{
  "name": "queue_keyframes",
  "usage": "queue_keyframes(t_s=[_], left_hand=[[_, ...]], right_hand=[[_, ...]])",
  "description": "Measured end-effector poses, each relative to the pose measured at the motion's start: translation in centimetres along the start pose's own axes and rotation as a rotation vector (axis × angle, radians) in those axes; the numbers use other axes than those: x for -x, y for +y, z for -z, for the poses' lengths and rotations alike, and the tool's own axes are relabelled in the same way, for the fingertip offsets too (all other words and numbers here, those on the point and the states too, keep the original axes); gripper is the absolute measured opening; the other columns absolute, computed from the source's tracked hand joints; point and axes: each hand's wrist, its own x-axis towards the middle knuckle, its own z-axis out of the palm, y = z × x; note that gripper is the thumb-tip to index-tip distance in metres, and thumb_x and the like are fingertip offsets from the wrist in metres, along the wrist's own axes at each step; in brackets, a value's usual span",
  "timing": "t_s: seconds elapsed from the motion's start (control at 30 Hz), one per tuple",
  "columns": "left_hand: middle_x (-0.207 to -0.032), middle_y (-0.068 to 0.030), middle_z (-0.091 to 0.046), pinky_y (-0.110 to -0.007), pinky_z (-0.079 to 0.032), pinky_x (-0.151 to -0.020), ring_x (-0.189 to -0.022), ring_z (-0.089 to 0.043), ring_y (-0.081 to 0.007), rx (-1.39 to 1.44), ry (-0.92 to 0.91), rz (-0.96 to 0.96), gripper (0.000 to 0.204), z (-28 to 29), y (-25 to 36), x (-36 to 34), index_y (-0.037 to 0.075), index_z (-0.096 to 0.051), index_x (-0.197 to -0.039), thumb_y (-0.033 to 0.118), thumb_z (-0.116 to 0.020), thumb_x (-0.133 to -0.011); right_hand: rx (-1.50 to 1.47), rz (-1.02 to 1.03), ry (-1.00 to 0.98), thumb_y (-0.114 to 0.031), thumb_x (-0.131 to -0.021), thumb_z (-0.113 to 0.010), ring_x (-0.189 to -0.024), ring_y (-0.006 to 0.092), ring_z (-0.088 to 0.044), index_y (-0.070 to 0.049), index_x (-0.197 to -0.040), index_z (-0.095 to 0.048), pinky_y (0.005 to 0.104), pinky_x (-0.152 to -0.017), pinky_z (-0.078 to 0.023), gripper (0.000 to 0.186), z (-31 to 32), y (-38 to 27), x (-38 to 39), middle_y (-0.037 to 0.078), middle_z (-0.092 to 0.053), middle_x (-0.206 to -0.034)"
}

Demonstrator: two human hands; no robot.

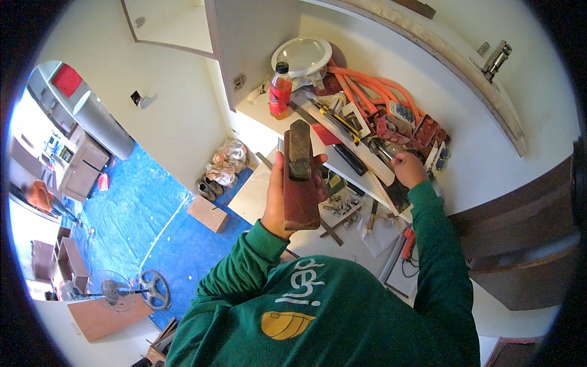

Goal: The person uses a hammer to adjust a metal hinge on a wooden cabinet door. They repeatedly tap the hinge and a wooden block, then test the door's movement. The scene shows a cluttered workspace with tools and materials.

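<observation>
My left hand (276, 205) is closed round a reddish-brown wooden hand plane (301, 205), held up in front of my chest with its worn blade and wedge end pointing away from me. On the right, my right hand (411, 170) reaches to the cluttered shelf. Its fingers are wrapped round a tool with a shiny metal head, which looks like a hammer (381, 148). Close to that hand lie a pale wooden strip (380, 170), a black-handled tool with a red blade (348, 159) and a yellow-and-black cutter (342, 125).
A bottle of red drink (280, 92), a round white lamp (302, 56) and orange hose (385, 88) crowd the white shelf (260, 116). Below lie a brush (371, 217) and a red-handled tool (408, 243). Blue sheeting (147, 208) covers the floor; a fan (116, 287) and another person (40, 196) are leftward.
</observation>
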Motion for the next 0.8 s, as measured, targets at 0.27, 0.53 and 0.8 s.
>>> queue_keyframes(t_s=[0.27, 0.53, 0.8], left_hand=[[-0.118, -0.0108, -0.059, -0.034, -0.046, -0.065, -0.076, -0.055, -0.0165, -0.057, -0.261, -0.015, 0.061, 0.7, 0.5, -0.1, 0.012, -0.046, -0.133, 0.059, -0.031, -0.098], [-0.09, -0.0053, -0.059, -0.031, -0.039, -0.059, -0.068, -0.048, -0.0159, -0.124, -0.051, -0.018, 0.072, -2.1, -0.3, 0.5, 0.005, -0.051, -0.129, 0.065, -0.027, -0.096], [-0.075, -0.0052, -0.054, -0.03, -0.037, -0.058, -0.062, -0.046, -0.0177, -0.236, -0.072, -0.041, 0.081, -3.5, -0.9, 0.5, -0.001, -0.049, -0.128, 0.068, -0.025, -0.094]], right_hand=[[0.101, 0.106, -0.017, -0.02, -0.086, -0.057, -0.085, 0.0425, -0.061, -0.003, -0.085, -0.065, 0.0493, -0.075, -0.049, 0.019, 3.3, -0.3, 0.7, 0.022, -0.065, -0.088], [0.05, 0.153, 0.189, -0.017, -0.09, -0.055, -0.085, 0.0424, -0.057, 0.0, -0.087, -0.058, 0.049, -0.074, -0.046, 0.017, 7.4, -3.1, 5.2, 0.021, -0.06, -0.087], [-0.188, 0.249, 0.454, -0.015, -0.093, -0.052, -0.082, 0.0411, -0.055, 0.001, -0.094, -0.055, 0.0462, -0.073, -0.044, 0.016, 7.4, -5.0, 6.9, 0.019, -0.056, -0.087]])
